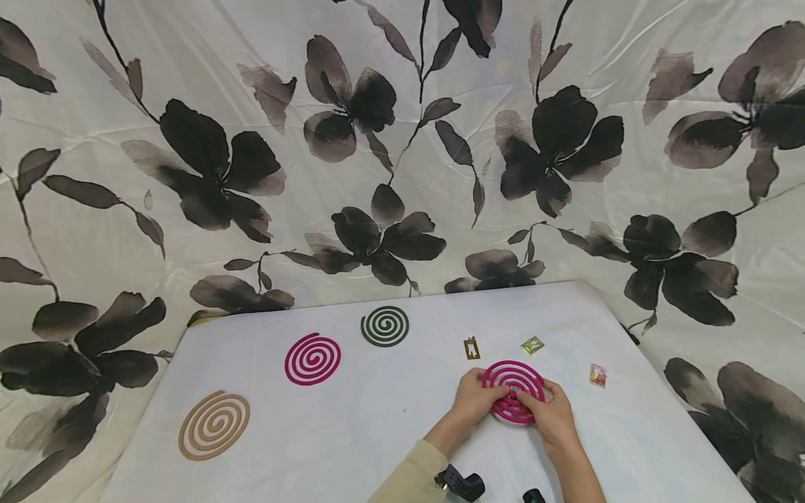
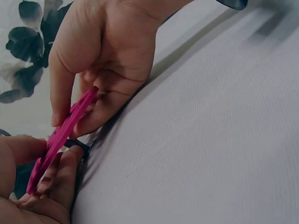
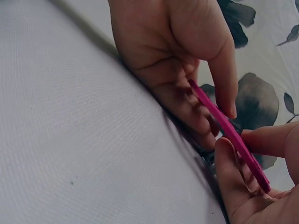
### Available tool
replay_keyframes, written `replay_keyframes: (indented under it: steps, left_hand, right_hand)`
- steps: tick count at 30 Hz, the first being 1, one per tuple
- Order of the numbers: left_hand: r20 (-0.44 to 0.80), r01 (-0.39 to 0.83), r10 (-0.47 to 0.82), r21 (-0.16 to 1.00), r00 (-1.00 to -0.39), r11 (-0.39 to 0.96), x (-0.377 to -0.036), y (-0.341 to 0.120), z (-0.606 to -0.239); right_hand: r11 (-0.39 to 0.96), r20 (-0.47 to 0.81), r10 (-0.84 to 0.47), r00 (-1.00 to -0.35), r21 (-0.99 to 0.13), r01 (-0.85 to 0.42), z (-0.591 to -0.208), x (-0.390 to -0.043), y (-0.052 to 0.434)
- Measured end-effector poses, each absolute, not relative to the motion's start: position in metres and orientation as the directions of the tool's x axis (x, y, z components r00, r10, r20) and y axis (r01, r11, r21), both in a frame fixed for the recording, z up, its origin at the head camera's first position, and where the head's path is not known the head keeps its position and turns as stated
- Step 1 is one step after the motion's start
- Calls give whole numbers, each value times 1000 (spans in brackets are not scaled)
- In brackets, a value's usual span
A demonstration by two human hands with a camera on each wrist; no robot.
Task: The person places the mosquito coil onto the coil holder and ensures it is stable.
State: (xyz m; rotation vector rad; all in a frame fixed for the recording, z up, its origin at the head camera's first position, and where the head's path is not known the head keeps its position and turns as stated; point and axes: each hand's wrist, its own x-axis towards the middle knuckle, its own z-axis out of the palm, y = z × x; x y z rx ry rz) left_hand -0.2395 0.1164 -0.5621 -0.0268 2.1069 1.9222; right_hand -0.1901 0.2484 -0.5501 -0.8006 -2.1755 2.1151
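A magenta spiral coil (image 1: 514, 388) is held just above the white table (image 1: 377, 433) near its front right. My left hand (image 1: 476, 398) pinches the coil's left edge between thumb and fingers. My right hand (image 1: 550, 412) pinches the right edge. In the left wrist view the coil (image 2: 70, 125) is seen edge-on, tilted, between the left hand (image 2: 100, 60) and the right hand (image 2: 42, 186). The right wrist view shows the same coil (image 3: 224, 122) gripped by the right hand (image 3: 173, 51) and the left hand (image 3: 254, 186).
Three more coils lie flat on the table: tan (image 1: 214, 425), magenta (image 1: 312, 358) and dark green (image 1: 385, 325). A small metal stand (image 1: 472, 347) and two small packets (image 1: 532, 344) (image 1: 597, 375) lie close behind the hands. Flowered cloth (image 1: 377, 140) hangs behind.
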Motion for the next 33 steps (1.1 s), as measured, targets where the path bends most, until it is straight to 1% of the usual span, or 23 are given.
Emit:
replay_keyframes:
  steps: [5,11,17,25,33]
  left_hand:
    - [-261,-261,211,965,-942,28,-238,111,-562]
    - [-268,-290,267,956,-926,-48,-238,104,-564]
    - [-279,-324,309,940,-909,-104,-236,95,-563]
    - [-302,-370,364,919,-881,-135,-231,71,-561]
    - [-283,-346,382,932,-880,-106,-224,45,-559]
  right_hand:
    - [-76,-338,347,-875,-940,333,-551,-189,248]
    - [-139,-344,323,-881,-939,315,-551,-187,249]
    - [-134,-355,324,-877,-935,328,-549,-183,251]
    - [-162,-361,321,-876,-932,324,-544,-173,249]
    - [-157,-388,336,-858,-922,355,-541,-160,247]
